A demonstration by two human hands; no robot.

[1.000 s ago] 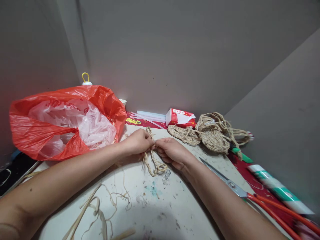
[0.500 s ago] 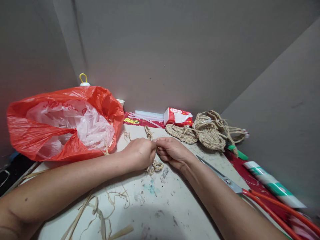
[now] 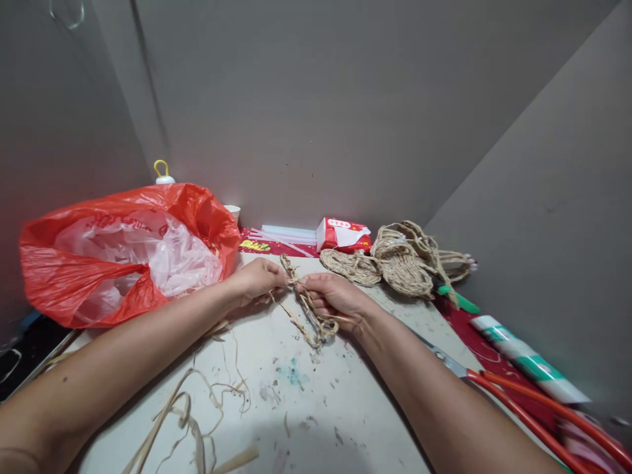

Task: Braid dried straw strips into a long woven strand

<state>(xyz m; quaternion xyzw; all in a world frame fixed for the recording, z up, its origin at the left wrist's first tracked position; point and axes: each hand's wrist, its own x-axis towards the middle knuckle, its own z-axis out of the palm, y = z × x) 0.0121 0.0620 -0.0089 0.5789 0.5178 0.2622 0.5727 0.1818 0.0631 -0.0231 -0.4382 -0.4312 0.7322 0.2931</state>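
A bundle of braided straw cord (image 3: 318, 327) lies on the white table (image 3: 316, 408) between my hands, its looped end toward me. My left hand (image 3: 259, 282) pinches at the bundle's left side, near its upper part; a thin strand seems to run between the fingertips, too fine to make out well. From the right, my right hand (image 3: 336, 297) closes its fingers and thumb around the middle of the bundle. One loose length of cord hangs below my left fingers and curves to the looped end.
Left stands a red plastic bag (image 3: 89, 276) with white plastic inside. Loose straw strips (image 3: 195, 428) lie in front. Behind are a tissue pack (image 3: 343, 236) and coiled braided cords (image 3: 402, 263). Orange-handled scissors (image 3: 474, 375) and a green-white roll (image 3: 533, 361) lie right.
My left hand has turned from a fist over the cord to a pinch and moved slightly left, uncovering the bundle. My right hand keeps its hold. The view has shifted slightly.
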